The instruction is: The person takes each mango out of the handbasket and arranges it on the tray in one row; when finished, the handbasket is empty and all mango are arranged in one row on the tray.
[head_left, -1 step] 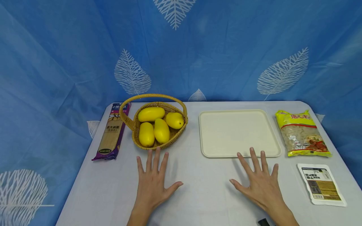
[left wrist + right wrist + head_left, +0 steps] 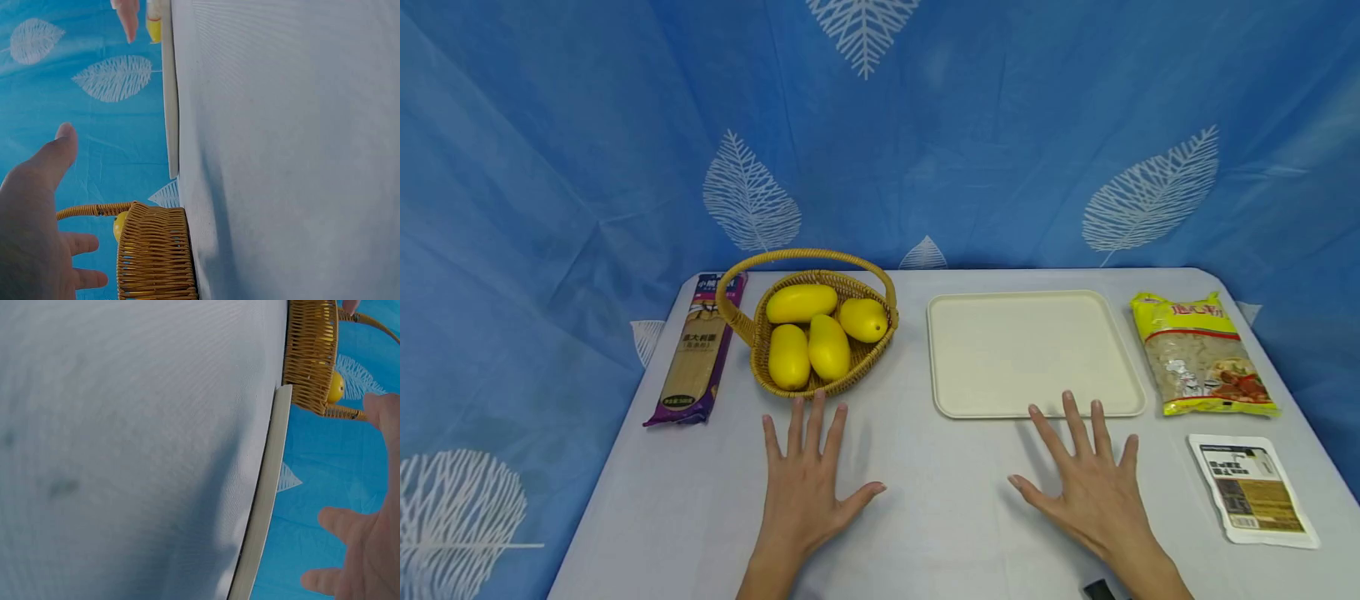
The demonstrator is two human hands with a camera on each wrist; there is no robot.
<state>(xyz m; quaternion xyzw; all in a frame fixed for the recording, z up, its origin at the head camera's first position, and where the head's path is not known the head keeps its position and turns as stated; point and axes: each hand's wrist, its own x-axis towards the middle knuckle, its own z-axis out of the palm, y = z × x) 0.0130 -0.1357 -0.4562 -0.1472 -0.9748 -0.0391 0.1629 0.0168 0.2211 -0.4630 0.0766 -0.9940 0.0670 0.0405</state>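
Observation:
My left hand (image 2: 806,487) is spread flat with straight fingers, its fingertips close to the front of a wicker basket (image 2: 877,360) with an arched handle. Several yellow mangoes (image 2: 829,347) lie inside that basket. Held over the table the same way, my right hand (image 2: 1093,487) has its fingers fanned out near the front edge of a cream rectangular tray (image 2: 1022,350). Neither hand holds anything. In the left wrist view, the left hand (image 2: 37,212) is clear of the tabletop beside the basket (image 2: 156,256). The right wrist view shows the right hand (image 2: 369,544) apart from the tray (image 2: 262,506).
A purple packet of noodles (image 2: 695,354) lies left of the basket. On the right sit a yellow clear-fronted food bag (image 2: 1202,354) and, nearer, a white flat pouch (image 2: 1253,490) with a brown label. White cloth covers the table (image 2: 947,500); a blue leaf-print curtain (image 2: 985,142) hangs behind.

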